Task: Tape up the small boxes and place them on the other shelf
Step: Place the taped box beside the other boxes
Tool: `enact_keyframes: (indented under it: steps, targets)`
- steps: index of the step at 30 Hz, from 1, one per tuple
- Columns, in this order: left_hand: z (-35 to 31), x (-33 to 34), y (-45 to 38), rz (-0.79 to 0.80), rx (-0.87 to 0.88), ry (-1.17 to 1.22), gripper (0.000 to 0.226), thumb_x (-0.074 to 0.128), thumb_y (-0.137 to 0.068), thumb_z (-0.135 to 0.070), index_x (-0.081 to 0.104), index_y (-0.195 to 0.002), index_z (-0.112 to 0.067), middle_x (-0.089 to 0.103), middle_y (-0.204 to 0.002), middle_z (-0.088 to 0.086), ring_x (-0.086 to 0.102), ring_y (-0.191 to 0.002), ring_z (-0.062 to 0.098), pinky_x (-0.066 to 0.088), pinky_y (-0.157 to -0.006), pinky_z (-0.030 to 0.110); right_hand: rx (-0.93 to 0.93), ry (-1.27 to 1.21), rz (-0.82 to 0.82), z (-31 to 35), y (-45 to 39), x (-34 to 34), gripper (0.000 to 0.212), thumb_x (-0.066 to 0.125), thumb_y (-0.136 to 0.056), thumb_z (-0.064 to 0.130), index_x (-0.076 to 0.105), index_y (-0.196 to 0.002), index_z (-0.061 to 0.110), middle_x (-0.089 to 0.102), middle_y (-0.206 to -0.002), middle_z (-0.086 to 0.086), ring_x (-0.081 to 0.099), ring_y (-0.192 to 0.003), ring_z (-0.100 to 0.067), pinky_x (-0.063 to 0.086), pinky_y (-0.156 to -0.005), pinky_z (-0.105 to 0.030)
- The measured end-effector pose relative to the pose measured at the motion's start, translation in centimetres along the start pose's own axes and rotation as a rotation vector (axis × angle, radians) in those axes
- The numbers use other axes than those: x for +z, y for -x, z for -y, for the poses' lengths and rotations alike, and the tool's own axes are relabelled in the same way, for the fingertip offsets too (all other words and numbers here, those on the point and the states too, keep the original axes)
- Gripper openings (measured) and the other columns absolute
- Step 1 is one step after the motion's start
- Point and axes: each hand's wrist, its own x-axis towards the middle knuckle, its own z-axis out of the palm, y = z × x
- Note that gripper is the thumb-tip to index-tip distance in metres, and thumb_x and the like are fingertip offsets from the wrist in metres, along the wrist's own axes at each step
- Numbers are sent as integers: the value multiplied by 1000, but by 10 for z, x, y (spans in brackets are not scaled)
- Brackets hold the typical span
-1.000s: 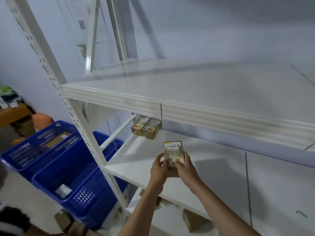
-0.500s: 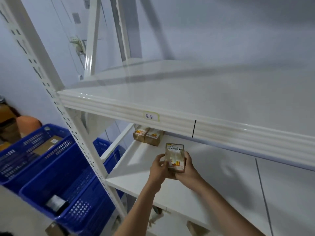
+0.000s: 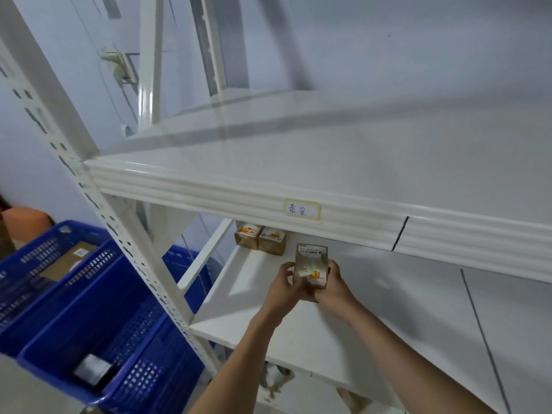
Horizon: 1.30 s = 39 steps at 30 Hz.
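Head view | left hand (image 3: 283,286) and right hand (image 3: 331,286) — both grips holding small box (image 3: 310,264) — above shelf (image 3: 298,333)

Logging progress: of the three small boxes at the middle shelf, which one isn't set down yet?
The box with the white label, gripped between the left hand and right hand. The two others sit at the shelf's back.

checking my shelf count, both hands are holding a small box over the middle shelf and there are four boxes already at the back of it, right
Not quite. The head view shows two boxes at the back of the middle shelf, not four. The rest holds: the left hand and right hand hold a small box over that shelf.
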Motion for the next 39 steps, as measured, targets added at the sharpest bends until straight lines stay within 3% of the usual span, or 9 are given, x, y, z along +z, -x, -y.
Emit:
enact_keyframes:
  steps: [4, 11, 17, 24, 27, 31, 34, 36, 39]
  targets:
    - [9, -17, -13, 47, 114, -206, 38, 61, -93, -25, 57, -130, -17, 62, -122, 8, 65, -105, 23, 56, -89, 38, 95, 114, 0, 6, -12, 17, 88, 73, -86, 28, 19, -153, 15, 58, -134, -9, 61, -114, -24, 51, -96, -35]
    - [40, -40, -37, 183, 243, -455, 38, 61, -91, -7, 64, -129, -8, 57, -132, 12, 55, -124, 29, 43, -101, 24, 142, 207, -108, 10, -18, 56, 81, 74, -87, 19, 27, -153, 15, 57, -137, -11, 60, -118, -28, 47, -91, -27]
    - [65, -52, -47, 300, 453, -701, 53, 37, -99, -2, 38, -151, -11, 43, -153, 10, 9, -153, 26, 22, -118, 27, 31, 521, -280, 4, -14, 75, 62, 60, -92, 15, 36, -150, 19, 49, -141, -7, 57, -122, -27, 53, -95, -40]
    - [76, -41, -35, 211, 523, -690, 58, 42, -102, -10, 23, -157, -6, 22, -163, 16, 27, -149, 28, 26, -120, 32, 57, 520, -247, -16, -13, 98, 73, 52, -101, 23, 9, -159, 14, 22, -163, -16, 43, -139, -32, 45, -108, -43]
    - [83, -33, -40, 172, 465, -642, 58, 40, -103, -13, 22, -158, -8, 19, -164, 11, 35, -146, 26, 33, -116, 31, -5, 441, -345, -27, -22, 103, 52, 51, -101, 23, 31, -147, 11, 54, -138, -13, 62, -115, -30, 53, -93, -39]
    - [83, -22, -52, 108, 425, -644, 60, 43, -101, -12, 23, -157, -8, 14, -166, 8, 36, -145, 23, 37, -112, 32, -16, 255, -427, -29, -38, 103, 18, 39, -106, 28, 47, -122, 29, 65, -117, 2, 66, -101, -19, 51, -81, -28]
    - [81, -12, -66, 51, 416, -810, 60, 31, -102, -20, 16, -158, -7, 11, -167, 8, 12, -154, 25, 6, -124, 42, 28, 315, -357, -26, -54, 96, 40, 43, -103, 25, 37, -141, 14, 54, -136, -12, 56, -121, -33, 49, -97, -41]
    - [78, -9, -79, 40, 426, -931, 62, 18, -100, -26, 10, -159, -7, 7, -167, 8, -2, -155, 25, -14, -119, 47, 39, 490, -258, -24, -68, 89, 72, 50, -100, 23, 11, -156, 2, 23, -160, -21, 33, -143, -36, 36, -114, -45]
    - [70, -11, -100, 47, 441, -1073, 60, 25, -105, -23, 3, -159, -8, 1, -168, 5, -11, -154, 23, -19, -116, 53, 50, 645, -177, -17, -92, 78, 86, 50, -101, 31, -7, -157, -1, -2, -166, -20, 7, -154, -33, 13, -125, -43]
